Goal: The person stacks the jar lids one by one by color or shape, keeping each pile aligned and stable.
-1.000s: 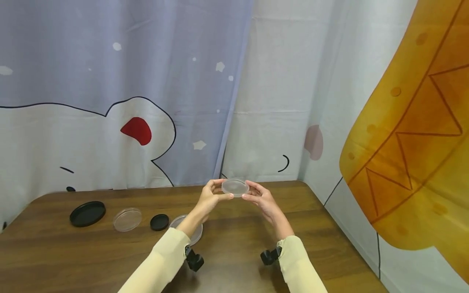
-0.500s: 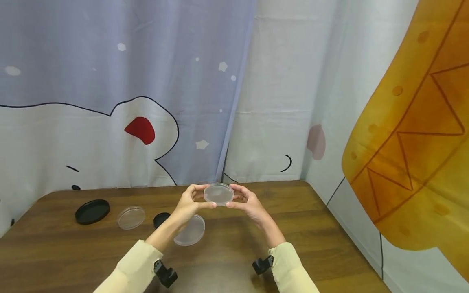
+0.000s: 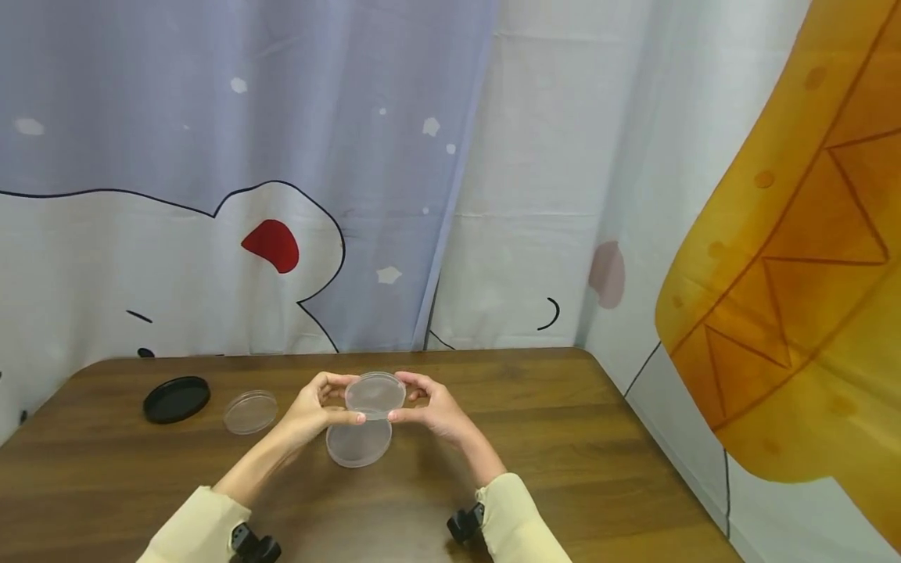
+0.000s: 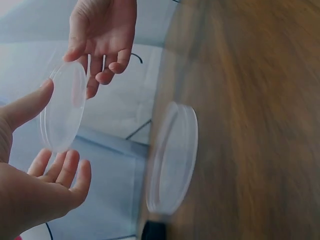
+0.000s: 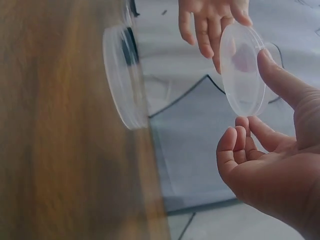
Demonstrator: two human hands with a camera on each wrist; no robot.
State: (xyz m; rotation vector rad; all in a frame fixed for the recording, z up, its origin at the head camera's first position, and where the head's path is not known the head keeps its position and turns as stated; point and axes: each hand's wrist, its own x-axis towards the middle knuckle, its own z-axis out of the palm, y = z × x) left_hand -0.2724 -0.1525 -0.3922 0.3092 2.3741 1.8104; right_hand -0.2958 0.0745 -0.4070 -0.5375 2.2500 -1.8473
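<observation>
A clear round petri dish point(image 3: 375, 395) is held level above the table between both hands. My left hand point(image 3: 317, 408) pinches its left rim, thumb in front and fingers behind. My right hand point(image 3: 432, 408) grips the right rim the same way. In the left wrist view the dish point(image 4: 65, 107) shows its thin double edge, and the right wrist view has it point(image 5: 242, 70) between thumb and fingertips. Just below and nearer lies a larger clear dish point(image 3: 359, 447) on the table, partly covered in the head view by the held one. The two look apart in both wrist views.
On the wooden table point(image 3: 528, 453) to the left stand a black round dish point(image 3: 176, 399) and another clear dish point(image 3: 250, 412). A small black object point(image 4: 154, 230) shows at the left wrist view's bottom edge. A printed curtain point(image 3: 521, 195) hangs behind the table.
Both hands have carried the petri dish left and lower, from beyond the larger clear dish to just above it. The small black disc on the table has become hidden behind the left hand.
</observation>
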